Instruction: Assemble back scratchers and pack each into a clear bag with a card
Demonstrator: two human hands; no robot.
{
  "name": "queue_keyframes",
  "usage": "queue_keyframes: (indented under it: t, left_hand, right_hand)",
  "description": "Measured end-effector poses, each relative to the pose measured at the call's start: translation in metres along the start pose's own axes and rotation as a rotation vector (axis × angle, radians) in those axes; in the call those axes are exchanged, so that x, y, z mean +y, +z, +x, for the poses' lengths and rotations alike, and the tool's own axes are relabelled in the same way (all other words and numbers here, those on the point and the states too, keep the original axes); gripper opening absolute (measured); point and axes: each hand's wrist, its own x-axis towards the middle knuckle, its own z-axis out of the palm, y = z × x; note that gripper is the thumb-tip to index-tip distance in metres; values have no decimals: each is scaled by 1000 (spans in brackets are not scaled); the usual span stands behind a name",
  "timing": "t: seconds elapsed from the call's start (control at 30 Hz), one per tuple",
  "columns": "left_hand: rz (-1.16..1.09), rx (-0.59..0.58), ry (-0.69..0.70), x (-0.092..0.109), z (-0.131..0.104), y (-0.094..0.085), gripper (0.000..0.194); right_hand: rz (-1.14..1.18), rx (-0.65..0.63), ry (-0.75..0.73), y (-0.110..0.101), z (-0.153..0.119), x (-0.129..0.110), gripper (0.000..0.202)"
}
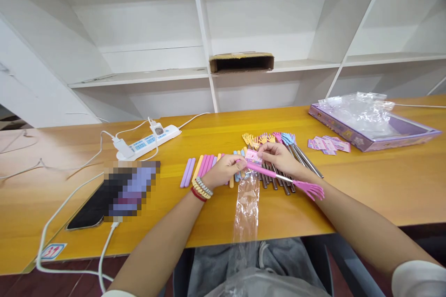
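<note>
Fingers closed, my left hand (225, 170) holds the handle end of a pink back scratcher (265, 170), whose hand-shaped head points right, over my right forearm. My right hand (278, 157) pinches a small printed card (253, 157) just above the handle. From beneath the card a clear plastic sleeve (246, 209) hangs over the table's front edge. Behind and right of my hands lie several back scratchers (308, 160) with metal rods and yellow, blue and pink heads. Several coloured handle tubes (188, 172) lie in a row beside my left hand, partly hidden by it.
A purple tray (369, 141) with clear plastic bags stands at the right, near scattered cards (328, 145). At the left are a power strip (149, 142), cables and a dark device (94, 202). Shelves behind hold a cardboard box (242, 63).
</note>
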Motion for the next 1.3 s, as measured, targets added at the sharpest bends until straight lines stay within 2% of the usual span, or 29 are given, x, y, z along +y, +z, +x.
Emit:
queue_keyframes:
  t: [0.17,0.33,0.47,0.6,0.87,0.93,1.0,1.07,1.17,1.23,1.3]
  left_hand:
    - [20,62,-12,2,0,2,33]
    - [133,64,24,1,0,0,35]
    - [181,20,53,1,0,-1,34]
    - [224,8,83,-2,1,0,34]
    - [269,31,82,-1,1,-1,34]
    - [272,49,72,0,0,-2,34]
    - [272,78,55,1,0,-3,35]
    - [253,116,36,0,0,-5,36]
    - [189,187,12,-3,2,-8,38]
    - [151,253,8,-5,3,-9,38]
    - [122,307,16,-7,4,-10,38]
  right_hand:
    - [105,-5,97,-4,3,4,24]
    - [57,-222,213,-12,1,1,24]
    - [7,-333,158,-13,0,-4,24]
    - [-40,-316,25,-10,2,-7,21]
    - [33,-156,36,-10,4,-2,16]
    - [96,-123,53,-15,5,0,17]
    - [169,-30,100,-24,8,1,18]
    - [240,127,128,-41,11,1,20]
    - [268,402,121,-77,13,0,25]
    - [157,558,134,-106,10,2,27]
    - [-47,708,210,-133,4,5,26]
